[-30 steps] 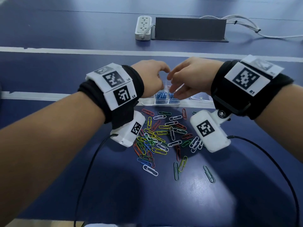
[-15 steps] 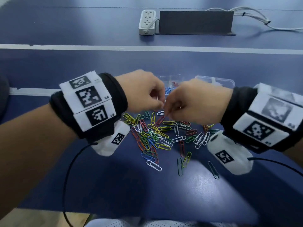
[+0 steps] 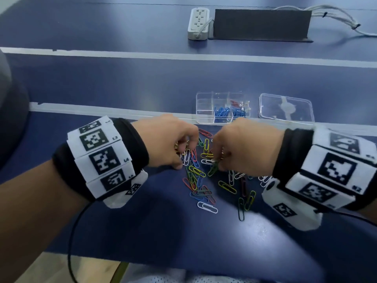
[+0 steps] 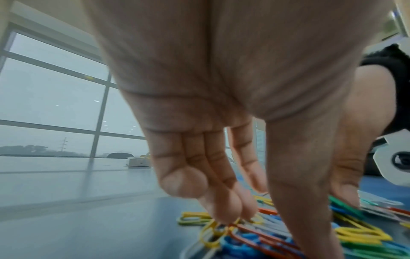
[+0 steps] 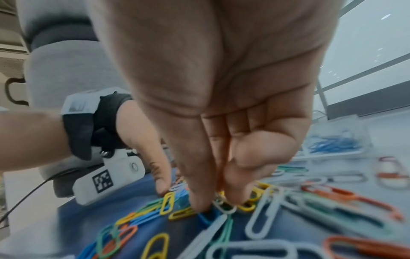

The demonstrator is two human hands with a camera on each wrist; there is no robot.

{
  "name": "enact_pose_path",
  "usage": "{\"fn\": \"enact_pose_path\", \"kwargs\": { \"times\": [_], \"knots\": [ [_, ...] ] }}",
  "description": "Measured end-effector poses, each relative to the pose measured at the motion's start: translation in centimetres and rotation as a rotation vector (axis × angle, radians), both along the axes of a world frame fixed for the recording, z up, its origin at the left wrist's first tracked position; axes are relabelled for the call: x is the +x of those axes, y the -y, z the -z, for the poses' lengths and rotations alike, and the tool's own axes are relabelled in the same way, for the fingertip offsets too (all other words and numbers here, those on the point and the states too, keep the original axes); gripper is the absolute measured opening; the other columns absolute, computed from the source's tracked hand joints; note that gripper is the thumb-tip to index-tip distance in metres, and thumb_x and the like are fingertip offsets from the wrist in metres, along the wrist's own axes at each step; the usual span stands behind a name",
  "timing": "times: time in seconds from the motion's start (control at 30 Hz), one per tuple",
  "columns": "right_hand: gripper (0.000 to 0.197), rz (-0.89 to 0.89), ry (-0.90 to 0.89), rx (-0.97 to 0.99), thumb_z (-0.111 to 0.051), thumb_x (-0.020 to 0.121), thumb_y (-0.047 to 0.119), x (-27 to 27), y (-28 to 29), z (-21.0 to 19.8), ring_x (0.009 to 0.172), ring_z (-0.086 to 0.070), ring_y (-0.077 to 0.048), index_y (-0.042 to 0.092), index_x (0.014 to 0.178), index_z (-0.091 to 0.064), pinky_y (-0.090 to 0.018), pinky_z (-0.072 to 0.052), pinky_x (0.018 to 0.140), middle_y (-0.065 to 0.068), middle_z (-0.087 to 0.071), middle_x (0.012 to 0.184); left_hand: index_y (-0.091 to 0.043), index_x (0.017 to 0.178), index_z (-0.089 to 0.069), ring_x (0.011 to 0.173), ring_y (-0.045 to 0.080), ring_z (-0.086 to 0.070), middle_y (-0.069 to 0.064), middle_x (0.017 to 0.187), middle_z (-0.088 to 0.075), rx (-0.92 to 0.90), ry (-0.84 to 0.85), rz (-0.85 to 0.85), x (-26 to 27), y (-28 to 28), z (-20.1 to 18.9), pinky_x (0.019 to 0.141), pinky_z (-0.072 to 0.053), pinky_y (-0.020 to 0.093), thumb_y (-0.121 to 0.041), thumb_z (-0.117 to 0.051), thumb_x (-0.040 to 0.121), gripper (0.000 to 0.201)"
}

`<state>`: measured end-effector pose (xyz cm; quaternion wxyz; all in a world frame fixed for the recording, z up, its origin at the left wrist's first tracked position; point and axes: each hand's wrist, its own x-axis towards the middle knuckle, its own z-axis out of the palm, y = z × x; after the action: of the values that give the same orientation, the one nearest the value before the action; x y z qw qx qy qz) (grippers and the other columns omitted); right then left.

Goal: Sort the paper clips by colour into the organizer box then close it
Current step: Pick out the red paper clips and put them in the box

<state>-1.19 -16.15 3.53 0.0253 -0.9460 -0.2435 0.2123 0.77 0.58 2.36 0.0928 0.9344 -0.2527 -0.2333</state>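
Observation:
A loose pile of coloured paper clips [image 3: 201,176] lies on the blue table. Behind it stands the clear organizer box [image 3: 204,105], uncovered, with blue clips [image 3: 221,112] in two front cells and a red one behind. Its clear lid [image 3: 285,108] lies flat to the right. My left hand [image 3: 183,152] reaches down into the pile's left part; its straight fingertips [image 4: 226,213] touch yellow clips, with the thumb [image 4: 306,175] held apart. My right hand [image 3: 219,160] pinches a clip [image 5: 224,205] at the pile's top between thumb and fingers.
A white power strip [image 3: 199,23] and a dark flat block [image 3: 262,23] sit at the far side, with white cables [image 3: 342,17] running off right. White stripes cross the table. Black wrist-camera cords hang over the near table edge.
Both hands have come back from above the organizer box and dropped into the clip pile. The box and its lid now show uncovered behind them.

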Motion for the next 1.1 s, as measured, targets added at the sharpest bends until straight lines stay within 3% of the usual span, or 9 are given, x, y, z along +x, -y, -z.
{"fn": "enact_pose_path", "kwargs": {
  "times": [0.1,0.23,0.37,0.47,0.67,0.8,0.93,1.03,1.1],
  "knots": [
    [0.020,0.049,0.005,0.054,-0.062,0.078,0.020,0.3,1.0,-0.5,0.078,-0.059,-0.020,0.027,0.096,-0.067,-0.031,-0.054,0.079,0.003,-0.067,0.082,-0.032,0.082,-0.051,0.061,0.000,-0.048,-0.010,0.074,-0.057,-0.030,0.021,-0.042,0.1,-1.1,0.1,0.064,-0.044,0.025,-0.027,-0.080,0.062,0.036],
    [0.016,0.007,-0.007,0.129,-0.062,0.079,0.020,0.1,1.1,-1.1,0.069,-0.053,-0.011,0.030,0.092,-0.066,-0.026,-0.051,0.075,0.007,-0.069,0.080,-0.030,0.084,-0.065,0.067,0.006,-0.052,-0.009,0.075,-0.060,-0.013,0.056,-0.052,0.3,-2.0,0.2,0.064,-0.043,0.021,-0.031,-0.077,0.068,0.020],
    [0.021,-0.111,-0.039,0.032,-0.063,0.081,0.029,-0.2,0.2,-0.6,0.080,-0.052,-0.015,0.036,0.100,-0.066,-0.027,-0.049,0.075,0.008,-0.065,0.088,-0.028,0.089,-0.072,0.073,0.013,-0.054,-0.007,0.076,-0.062,0.007,0.053,0.002,0.2,-2.0,0.5,0.073,-0.048,0.026,-0.030,-0.073,0.073,0.016],
    [0.015,-0.133,-0.045,0.019,-0.062,0.080,0.028,0.0,0.2,-0.2,0.083,-0.055,-0.014,0.033,0.092,-0.069,-0.028,-0.049,0.075,0.010,-0.060,0.083,-0.026,0.082,-0.071,0.072,0.013,-0.057,-0.005,0.076,-0.066,0.021,0.065,0.025,0.2,-2.1,0.6,0.068,-0.045,0.023,-0.030,-0.070,0.075,0.008],
    [0.008,0.006,-0.023,0.129,-0.066,0.078,0.026,0.8,1.4,-0.7,0.060,-0.054,0.001,0.027,0.082,-0.073,-0.014,-0.043,0.064,0.014,-0.062,0.064,-0.029,0.070,-0.061,0.069,0.011,-0.056,-0.007,0.076,-0.065,-0.002,0.055,0.022,-0.3,-2.4,0.5,0.069,-0.046,0.022,-0.030,-0.065,0.077,0.009],
    [0.018,0.080,0.078,0.060,-0.062,0.081,0.040,1.5,2.7,-1.1,0.081,-0.060,-0.019,0.027,0.090,-0.072,-0.030,-0.051,0.079,0.003,-0.071,0.085,-0.029,0.082,-0.063,0.066,0.005,-0.052,-0.010,0.074,-0.061,-0.011,0.057,-0.011,-0.2,-2.7,0.5,0.070,-0.046,0.023,-0.030,-0.068,0.076,0.008],
    [0.023,-0.067,0.073,0.007,-0.061,0.082,0.040,0.8,2.0,-0.9,0.087,-0.048,-0.016,0.033,0.103,-0.065,-0.029,-0.043,0.081,0.006,-0.055,0.096,-0.028,0.094,-0.067,0.074,0.011,-0.053,-0.009,0.080,-0.062,0.040,0.083,0.012,0.0,-2.6,0.6,0.073,-0.046,0.023,-0.031,-0.068,0.077,0.017],
    [0.020,-0.199,0.001,-0.032,-0.061,0.082,0.038,0.0,1.0,-0.5,0.095,-0.050,-0.014,0.034,0.100,-0.065,-0.028,-0.043,0.079,0.010,-0.044,0.092,-0.026,0.088,-0.068,0.079,0.014,-0.058,-0.006,0.084,-0.066,0.080,0.088,0.023,0.0,-2.6,0.5,0.075,-0.047,0.025,-0.033,-0.067,0.077,0.013],
    [0.016,-0.222,-0.016,-0.066,-0.060,0.082,0.037,-0.2,0.7,-0.2,0.094,-0.054,-0.014,0.032,0.096,-0.066,-0.026,-0.042,0.072,0.011,-0.048,0.090,-0.025,0.079,-0.065,0.077,0.015,-0.059,-0.004,0.080,-0.066,0.091,0.081,0.030,-0.2,-2.6,0.6,0.074,-0.049,0.027,-0.031,-0.065,0.077,0.006]
  ]
}}
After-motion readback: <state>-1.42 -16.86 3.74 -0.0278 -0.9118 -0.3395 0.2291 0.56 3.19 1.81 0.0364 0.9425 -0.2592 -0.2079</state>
